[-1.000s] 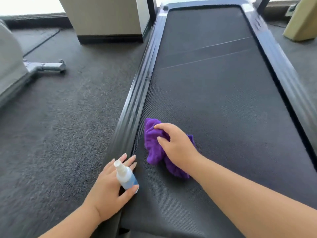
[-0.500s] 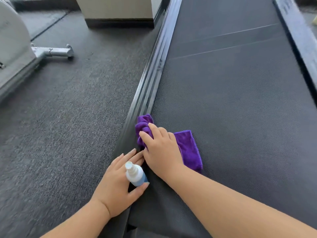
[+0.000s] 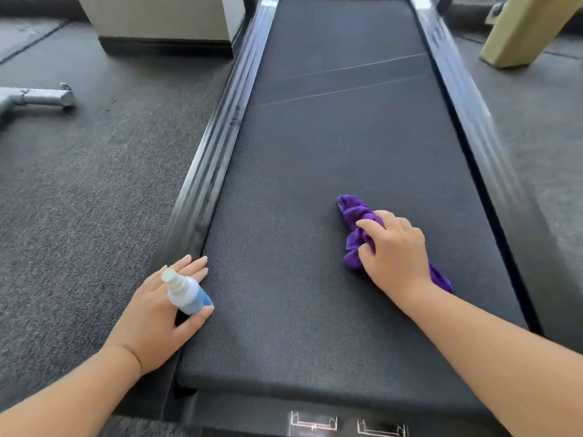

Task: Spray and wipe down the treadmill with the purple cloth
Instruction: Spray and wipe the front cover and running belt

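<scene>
The treadmill's dark belt runs away from me between two black side rails. My right hand grips the bunched purple cloth and presses it on the belt, right of centre and close to the right rail. My left hand rests on the left rail at the near end. It holds a small spray bottle with blue liquid and a white nozzle between thumb and palm, its fingers stretched out flat.
Grey carpet surrounds the treadmill. A grey metal foot of another machine lies at the left. A beige pillar base stands at the back left, and a beige slanted post at the back right.
My right hand has swept the cloth from the belt's left edge, beside the left hand, across to the right side. The left hand with the bottle stays on the left rail.
</scene>
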